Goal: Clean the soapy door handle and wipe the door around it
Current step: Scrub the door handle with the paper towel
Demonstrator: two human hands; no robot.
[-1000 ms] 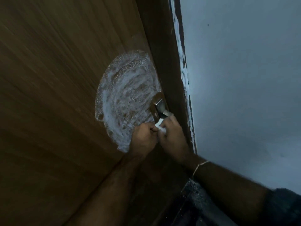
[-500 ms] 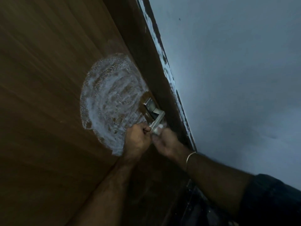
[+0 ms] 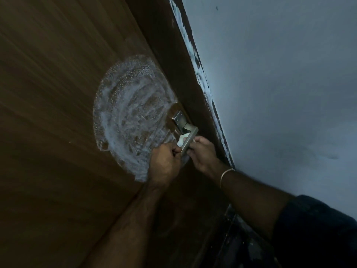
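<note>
On the brown door point(image 3: 58, 132), near its right edge, sits a metal handle point(image 3: 190, 139) on a small metal plate point(image 3: 178, 118). A big round patch of white soap point(image 3: 131, 117) covers the wood just left of it. The left hand point(image 3: 164, 163) has its fingers curled at the low end of the handle; whether they grip the handle or the cloth I cannot tell. The right hand point(image 3: 202, 153) reaches in from the other side with its fingers bent around the bar. A small white cloth point(image 3: 182, 139) peeks out between them and touches the handle. The handle is hard and stiff and probably slippery with soap, so a firm wrap around the bar looks best. The cloth looks soft, light and easy to squash.
</note>
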